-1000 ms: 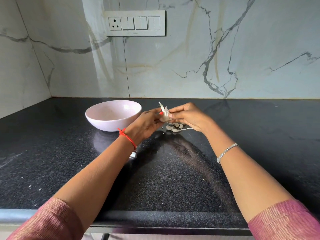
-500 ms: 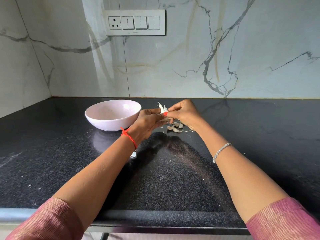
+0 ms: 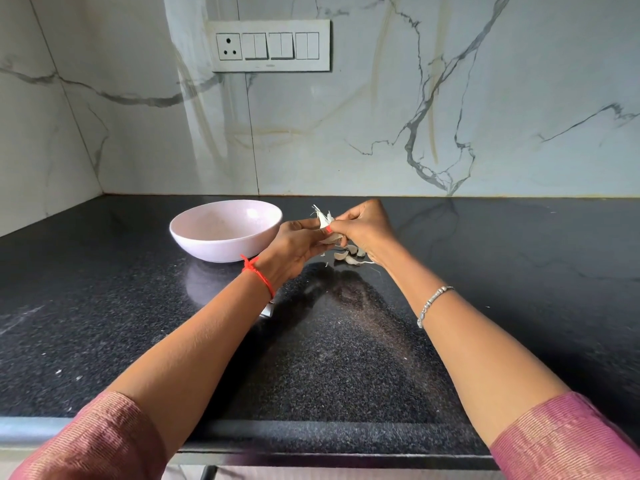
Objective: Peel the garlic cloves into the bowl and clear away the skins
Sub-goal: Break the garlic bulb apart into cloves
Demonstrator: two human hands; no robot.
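Observation:
Both hands meet above the black counter, just right of the pale pink bowl (image 3: pixel 221 237). My left hand (image 3: pixel 294 245) and my right hand (image 3: pixel 367 226) pinch one garlic clove (image 3: pixel 323 220) between their fingertips, its white papery skin sticking up and fraying. Beneath the hands, several loose garlic cloves (image 3: pixel 349 256) and bits of skin lie on the counter, partly hidden by my right hand. The bowl's inside looks bare from here.
The black speckled counter (image 3: pixel 346 358) runs to marble walls at the back and left. A switch panel (image 3: pixel 270 45) sits on the back wall. A small shiny object (image 3: pixel 267 310) peeks out beside my left forearm.
Both hands have drifted slightly up and toward the back, staying on the same clove. My right hand has turned over it, and the skin sticks out further.

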